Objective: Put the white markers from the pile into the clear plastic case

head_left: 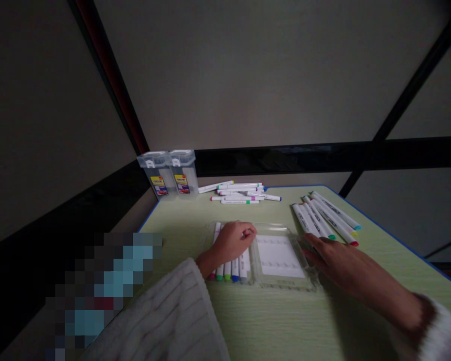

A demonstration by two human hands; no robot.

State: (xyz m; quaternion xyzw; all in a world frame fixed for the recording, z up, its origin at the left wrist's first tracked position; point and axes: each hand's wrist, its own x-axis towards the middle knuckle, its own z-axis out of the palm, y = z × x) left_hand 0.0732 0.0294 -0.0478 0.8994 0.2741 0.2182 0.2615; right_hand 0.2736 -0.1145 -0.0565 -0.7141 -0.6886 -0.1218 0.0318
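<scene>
A clear plastic marker case point(265, 283) lies unfolded on the table in front of me. Its left half holds a row of white markers point(235, 268) with coloured ends, partly covered by my left hand point(233, 241). That hand rests over the row with its fingers curled in; whatever they hold, if anything, is hidden. A white sheet or insert point(280, 256) shows in the right half. At that half's right edge is my right hand point(332, 260), thumb and fingers around the rim. Just beyond its knuckles, several thicker markers point(325, 215) lie side by side.
Two clear lidded boxes point(169, 173) with yellow labels stand at the table's back left corner. A loose pile of slim markers point(244, 193) lies along the back. The table point(270, 326) has a blue edge, with a wall panel point(263, 75) behind it.
</scene>
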